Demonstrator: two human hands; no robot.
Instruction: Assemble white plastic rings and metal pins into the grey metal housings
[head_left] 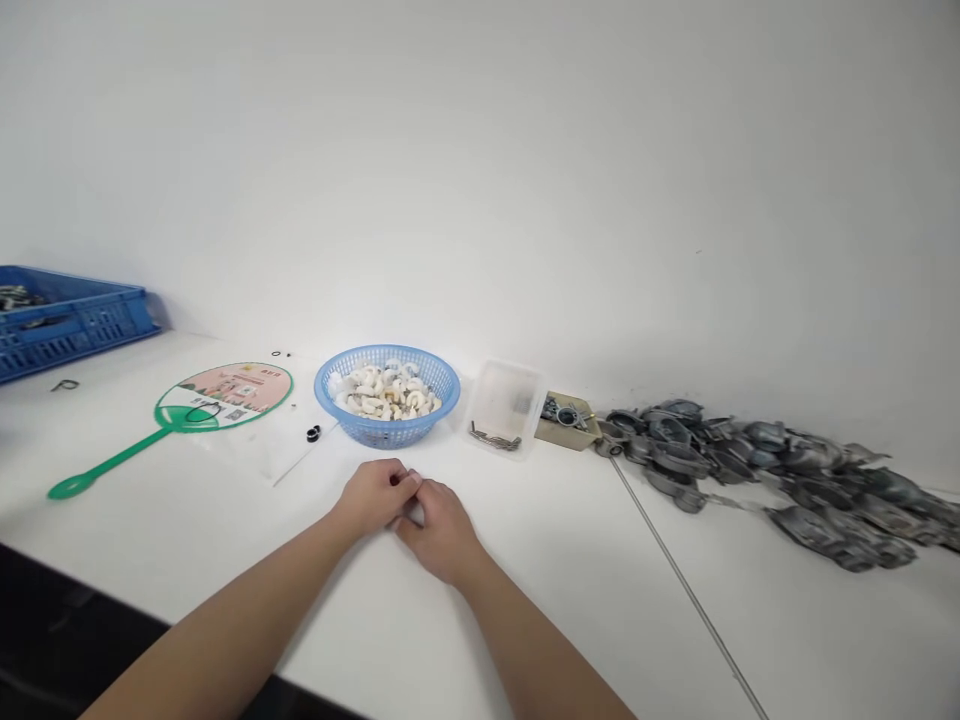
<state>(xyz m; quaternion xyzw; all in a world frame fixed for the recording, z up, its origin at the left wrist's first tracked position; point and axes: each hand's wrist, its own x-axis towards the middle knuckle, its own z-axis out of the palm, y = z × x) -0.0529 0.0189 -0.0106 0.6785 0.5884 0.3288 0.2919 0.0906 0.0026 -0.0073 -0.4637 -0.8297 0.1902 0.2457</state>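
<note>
Blue plastic basket point(375, 432) of white curved pieces point(386, 392) sits within easy reach of the hands point(405, 510), curled together; can't tell if they're holding anything.

Bright, even light, soft shadows under the hands point(375, 497), mildly blurred edges.

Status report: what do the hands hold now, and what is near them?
Left hand and right hand touching, anything held too small to tell. Blue plastic basket of white curved parts just ahead. Small black ring beside it.
</note>
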